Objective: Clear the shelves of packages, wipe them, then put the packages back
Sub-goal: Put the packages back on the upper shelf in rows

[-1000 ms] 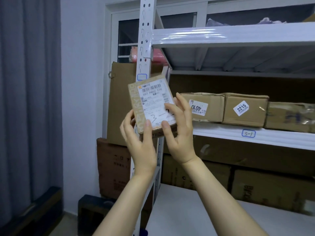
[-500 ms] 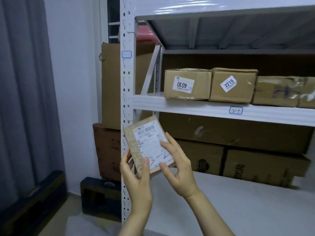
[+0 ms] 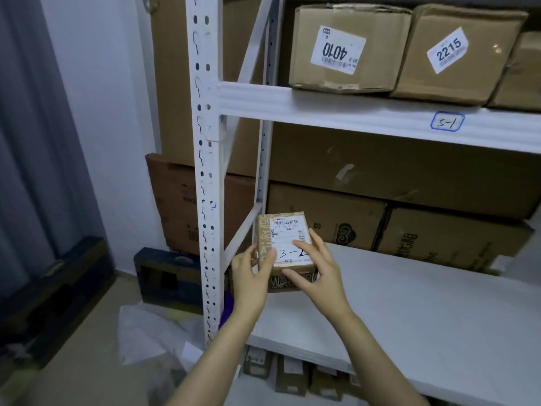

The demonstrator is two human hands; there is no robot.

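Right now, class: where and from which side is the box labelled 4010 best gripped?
Probably from the front-left, by its left side and top: on box 4010 both are free, while box 2215 sits against its right, leaving fingers no gap.

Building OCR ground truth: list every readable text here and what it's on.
"4010", upside down: sticker on left carton.
"2215": sticker on neighbouring carton.
"5-1": handwritten on shelf edge.
"3-" plus a partly hidden digit: held package.
Package fine print, lower cartons' print: too blurred.
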